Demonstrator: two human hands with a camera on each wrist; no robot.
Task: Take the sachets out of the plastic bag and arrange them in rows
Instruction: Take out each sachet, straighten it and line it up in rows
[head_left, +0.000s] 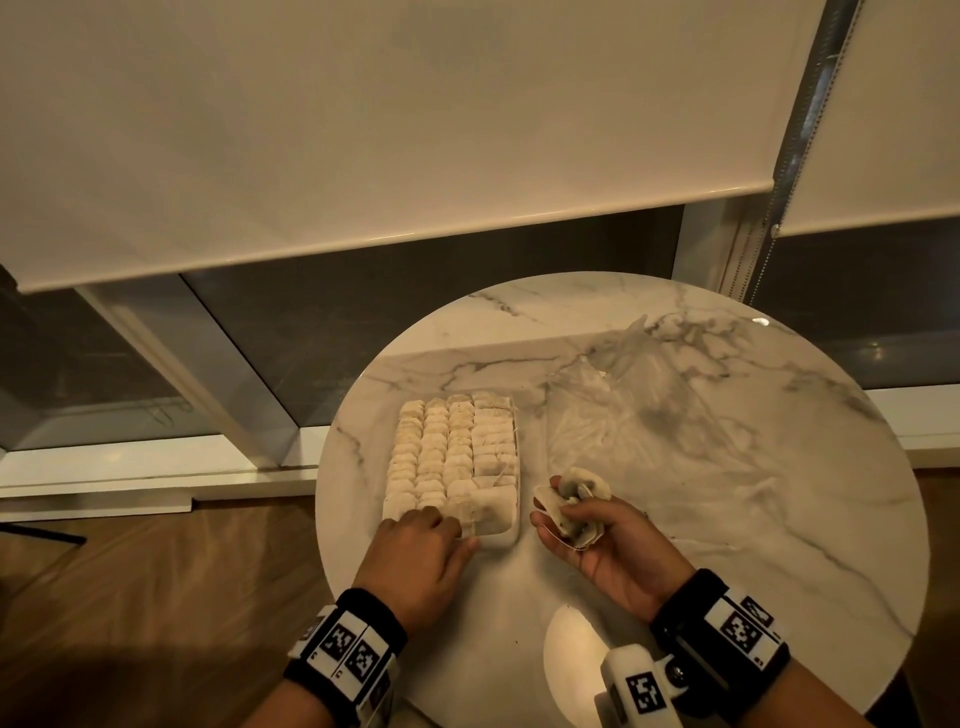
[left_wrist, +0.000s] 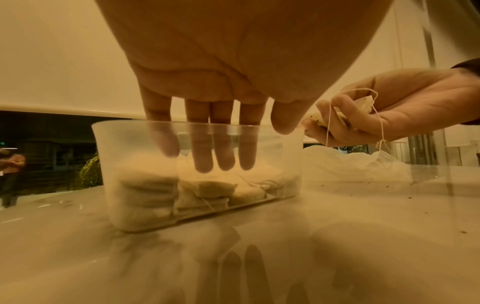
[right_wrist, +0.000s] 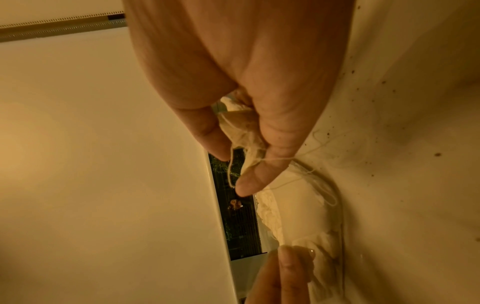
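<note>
A clear plastic container on the round marble table holds several rows of pale sachets packed side by side. My left hand reaches into its near end; the left wrist view shows the straight fingers pointing down onto the sachets behind the container wall. My right hand, right of the container, grips a bunch of sachets with strings dangling; thumb and fingers pinch them. The crumpled clear plastic bag lies behind my right hand.
The table stands against a window with roller blinds and a bead chain. Wood floor lies to the left. Dark crumbs dot the tabletop near my right hand. Bare marble lies at the table's right and near side.
</note>
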